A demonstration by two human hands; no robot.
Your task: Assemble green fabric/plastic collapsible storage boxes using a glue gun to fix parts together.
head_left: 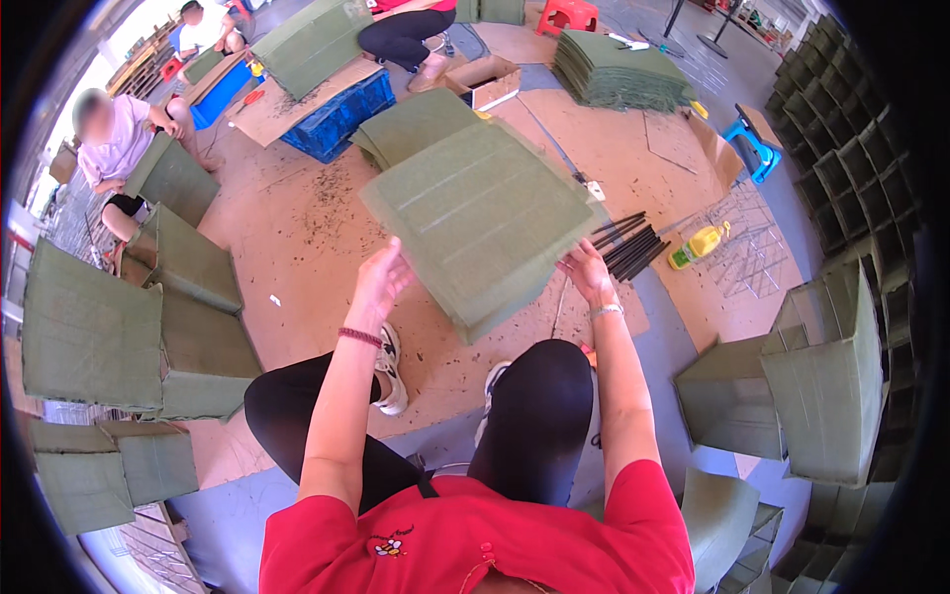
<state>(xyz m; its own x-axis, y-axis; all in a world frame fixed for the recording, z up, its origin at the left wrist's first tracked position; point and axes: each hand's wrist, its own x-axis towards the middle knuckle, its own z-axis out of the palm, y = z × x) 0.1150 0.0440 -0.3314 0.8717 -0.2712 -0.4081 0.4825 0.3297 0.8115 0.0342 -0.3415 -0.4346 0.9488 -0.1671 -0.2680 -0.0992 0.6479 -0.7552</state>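
A squarish green fabric-covered box, no clear long axis, lies ahead of and between the grips, the left hand loosely spread at its left edge, the right hand grasping its right.

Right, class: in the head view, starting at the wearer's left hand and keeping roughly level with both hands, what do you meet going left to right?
Left hand → green cloth-covered piece → right hand → black rods → yellow bottle → stacked green boxes at the far right.
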